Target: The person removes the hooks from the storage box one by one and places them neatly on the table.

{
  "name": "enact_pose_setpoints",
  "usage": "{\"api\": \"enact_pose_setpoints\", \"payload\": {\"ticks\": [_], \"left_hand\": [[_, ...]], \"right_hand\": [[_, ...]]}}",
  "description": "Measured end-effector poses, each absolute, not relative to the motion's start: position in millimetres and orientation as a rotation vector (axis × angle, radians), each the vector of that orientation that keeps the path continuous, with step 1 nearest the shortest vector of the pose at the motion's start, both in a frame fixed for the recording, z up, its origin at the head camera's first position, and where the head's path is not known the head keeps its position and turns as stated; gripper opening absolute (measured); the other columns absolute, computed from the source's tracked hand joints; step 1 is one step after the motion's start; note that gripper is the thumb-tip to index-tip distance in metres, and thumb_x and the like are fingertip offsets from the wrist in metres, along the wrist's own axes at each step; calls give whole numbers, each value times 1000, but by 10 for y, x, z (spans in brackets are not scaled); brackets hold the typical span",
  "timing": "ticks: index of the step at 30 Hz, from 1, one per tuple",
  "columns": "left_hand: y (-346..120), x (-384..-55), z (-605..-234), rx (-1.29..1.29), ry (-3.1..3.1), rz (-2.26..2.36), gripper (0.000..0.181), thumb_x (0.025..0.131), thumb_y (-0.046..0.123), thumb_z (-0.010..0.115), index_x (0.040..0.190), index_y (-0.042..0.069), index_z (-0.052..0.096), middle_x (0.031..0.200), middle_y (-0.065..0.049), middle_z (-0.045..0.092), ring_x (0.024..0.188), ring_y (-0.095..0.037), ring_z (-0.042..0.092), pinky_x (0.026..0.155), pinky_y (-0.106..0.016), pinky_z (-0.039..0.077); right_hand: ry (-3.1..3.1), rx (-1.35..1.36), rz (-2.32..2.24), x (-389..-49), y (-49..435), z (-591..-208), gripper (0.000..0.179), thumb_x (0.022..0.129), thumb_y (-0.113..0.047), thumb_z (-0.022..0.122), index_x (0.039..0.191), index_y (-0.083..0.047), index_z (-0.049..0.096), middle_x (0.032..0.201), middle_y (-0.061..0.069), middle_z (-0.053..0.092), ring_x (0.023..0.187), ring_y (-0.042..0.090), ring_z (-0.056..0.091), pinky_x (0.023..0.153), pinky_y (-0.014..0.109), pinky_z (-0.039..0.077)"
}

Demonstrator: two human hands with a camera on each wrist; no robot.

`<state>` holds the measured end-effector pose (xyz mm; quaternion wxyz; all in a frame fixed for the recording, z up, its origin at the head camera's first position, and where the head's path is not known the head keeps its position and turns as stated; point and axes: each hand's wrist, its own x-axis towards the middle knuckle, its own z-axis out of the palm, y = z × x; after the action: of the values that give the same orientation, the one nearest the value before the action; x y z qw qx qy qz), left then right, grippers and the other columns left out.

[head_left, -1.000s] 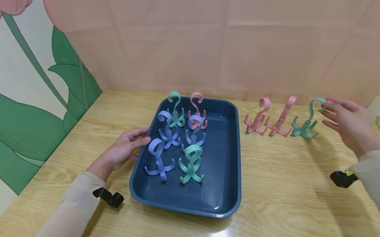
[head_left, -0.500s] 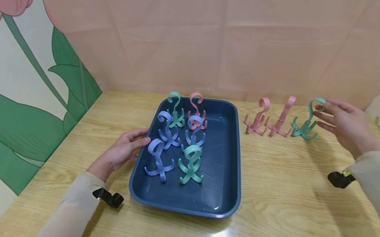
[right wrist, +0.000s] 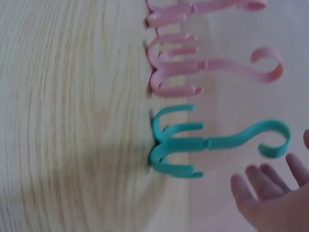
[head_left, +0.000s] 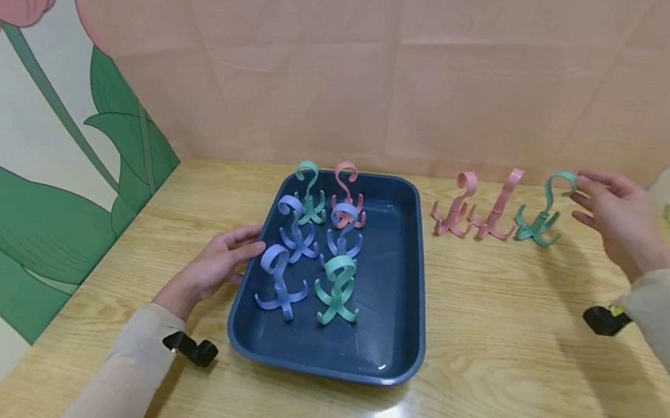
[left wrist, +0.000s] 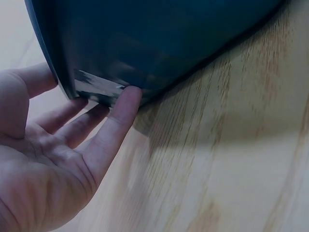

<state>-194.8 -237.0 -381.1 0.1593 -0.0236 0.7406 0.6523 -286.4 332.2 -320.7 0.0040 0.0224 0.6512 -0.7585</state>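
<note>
In the head view, my left hand (head_left: 217, 265) holds the left side of a dark blue tray (head_left: 424, 289). Its thumb lies at the rim, while the left wrist view shows the other fingers against the tray's outer wall (left wrist: 169, 38). My right hand (head_left: 619, 217) is beside the curled top of a green octopus-style hanging hook (head_left: 542, 223), which stands upright on the table. In the right wrist view, relaxed fingers (right wrist: 258, 186) lie apart from that green hook (right wrist: 231, 141). Two pink hooks (head_left: 455, 210) (head_left: 496, 209) stand to its left.
Several green, purple and pink hooks, among them a purple one (head_left: 282, 296) and a green one (head_left: 336, 301), stand in the tray's left half. The wooden table (head_left: 492, 380) meets a pink-covered wall (head_left: 397, 65) behind; a flower mural (head_left: 41, 155) is at left.
My right hand first shifted slightly left, its fingers reaching past the green hook's curl, then drew back a little to the right. The left hand, tray and hooks have stayed put.
</note>
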Motion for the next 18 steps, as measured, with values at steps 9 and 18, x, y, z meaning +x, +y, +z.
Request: {"api": "enact_pose_setpoints", "payload": {"ticks": [9,18], "left_hand": [[-2365,-1945,-3797,-59,2108,1871,45,93,28,56,136,20,46,132,-4,50,114,-26,53,76,-47,52],[-2364,-1930,-3800,-53,2118,1877,45,93,28,57,136,20,47,132,-5,50,114,-27,53,76,-46,52]], "right_hand": [[2609,153,-1925,-2626,3085,-2995,58,86,-36,64,139,-27,41,143,-1,35,130,15,29,105,33,28],[2748,-74,-1719,-2271,2661,-2936,59,89,-39,60,142,-28,37,151,-7,22,139,17,9,111,41,7]]}}
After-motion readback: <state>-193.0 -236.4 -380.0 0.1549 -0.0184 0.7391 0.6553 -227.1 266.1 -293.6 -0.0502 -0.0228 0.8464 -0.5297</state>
